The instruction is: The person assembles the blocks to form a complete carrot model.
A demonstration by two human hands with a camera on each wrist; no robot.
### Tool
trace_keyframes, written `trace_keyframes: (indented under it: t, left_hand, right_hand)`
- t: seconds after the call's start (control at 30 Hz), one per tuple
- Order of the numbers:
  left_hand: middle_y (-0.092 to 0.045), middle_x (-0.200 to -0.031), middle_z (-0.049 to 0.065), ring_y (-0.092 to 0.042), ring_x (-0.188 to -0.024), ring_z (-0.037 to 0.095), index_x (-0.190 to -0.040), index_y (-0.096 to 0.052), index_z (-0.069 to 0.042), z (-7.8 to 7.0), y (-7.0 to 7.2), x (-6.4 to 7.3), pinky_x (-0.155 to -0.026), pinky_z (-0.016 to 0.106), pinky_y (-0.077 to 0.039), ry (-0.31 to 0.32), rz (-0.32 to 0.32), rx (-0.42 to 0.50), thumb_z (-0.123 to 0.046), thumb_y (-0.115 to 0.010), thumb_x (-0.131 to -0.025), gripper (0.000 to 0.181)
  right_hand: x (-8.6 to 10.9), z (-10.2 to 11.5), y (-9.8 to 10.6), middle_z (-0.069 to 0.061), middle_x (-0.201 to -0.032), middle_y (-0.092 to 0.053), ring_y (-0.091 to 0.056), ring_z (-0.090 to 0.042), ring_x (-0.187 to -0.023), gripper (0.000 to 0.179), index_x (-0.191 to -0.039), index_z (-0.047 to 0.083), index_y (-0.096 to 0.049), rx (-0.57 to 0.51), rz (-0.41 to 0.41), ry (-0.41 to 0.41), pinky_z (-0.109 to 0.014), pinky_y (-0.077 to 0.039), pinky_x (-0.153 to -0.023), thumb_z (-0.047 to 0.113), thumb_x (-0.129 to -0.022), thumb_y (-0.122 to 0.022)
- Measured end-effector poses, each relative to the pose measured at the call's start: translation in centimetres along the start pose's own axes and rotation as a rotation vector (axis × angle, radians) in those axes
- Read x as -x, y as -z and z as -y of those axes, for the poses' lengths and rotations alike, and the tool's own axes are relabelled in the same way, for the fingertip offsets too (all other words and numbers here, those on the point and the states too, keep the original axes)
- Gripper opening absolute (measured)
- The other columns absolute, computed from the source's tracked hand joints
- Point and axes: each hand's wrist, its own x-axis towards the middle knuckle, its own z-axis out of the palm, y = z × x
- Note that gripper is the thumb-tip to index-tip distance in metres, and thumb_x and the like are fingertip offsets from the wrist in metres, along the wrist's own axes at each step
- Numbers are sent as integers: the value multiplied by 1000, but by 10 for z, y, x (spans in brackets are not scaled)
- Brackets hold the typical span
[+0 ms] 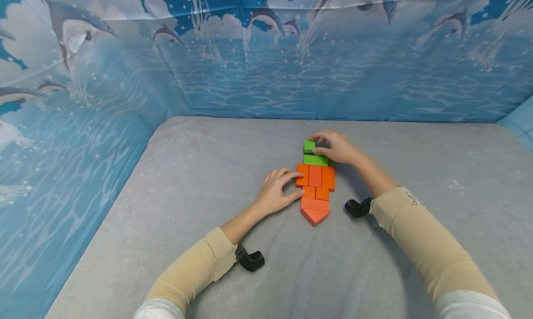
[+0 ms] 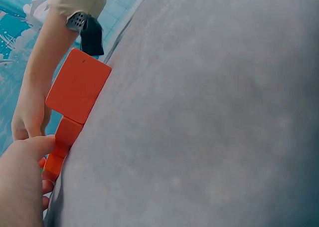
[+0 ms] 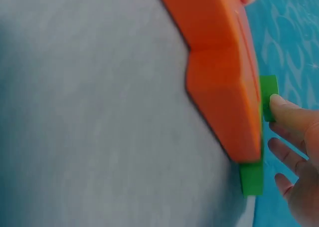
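Orange blocks (image 1: pixel 315 176) lie together on the grey surface, with a pointed orange block (image 1: pixel 314 215) at the near end. Beyond them lies a long green block (image 1: pixel 315 160). My left hand (image 1: pixel 276 189) rests at the left side of the orange blocks, thumb and index finger spread and touching their edge. At the far end my right hand (image 1: pixel 338 147) pinches a small green block (image 3: pixel 269 98) by its edge; the right wrist view shows the thumb on it. The fingertips behind that block are partly hidden.
The grey cloth surface (image 1: pixel 233 145) spreads around the blocks. Blue dolphin-print curtains (image 1: pixel 266 78) rise behind it and at the left. A black wrist device (image 1: pixel 251 259) sits at my left wrist and another black device (image 1: pixel 358 208) at my right.
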Motion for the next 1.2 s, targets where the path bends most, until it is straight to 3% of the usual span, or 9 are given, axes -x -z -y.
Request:
trace_keyframes:
  t: [0.43,0.67,0.93,1.2]
  left_hand:
    - [-54,-118,2,-44,-112,19,-121,-59,-20,0,-1,1,-98,40,-30,-3,0,5,-36,-65,-84,41]
    - [-54,-117,2,-44,-112,19,-120,-59,-19,0,0,1,-98,40,-30,-13,-4,10,-35,-65,-84,40]
    - [-55,-117,2,-44,-112,19,-120,-59,-19,-1,0,2,-98,40,-30,-9,-6,9,-36,-65,-84,40]
    - [-55,-117,1,-45,-109,18,-120,-59,-19,-2,-1,1,-96,39,-32,-2,-3,-5,-37,-64,-84,41]
  right_hand:
    - [-15,1,-9,-20,-118,-54,-48,-34,-103,34,-122,3,-58,-46,61,-34,-63,-18,-94,12,-88,-61]
    - [-13,-1,-8,-20,-127,-49,-45,-35,-112,34,-126,4,-55,-88,116,-46,-54,-33,-94,10,-92,-54]
    - [-11,0,-8,-21,-130,-47,-36,-38,-124,34,-125,4,-56,-99,124,-24,-57,-26,-99,8,-92,-54]
    - [-9,-1,-8,-19,-127,-50,-42,-35,-118,33,-125,5,-57,-95,124,-17,-54,-31,-96,8,-92,-55]
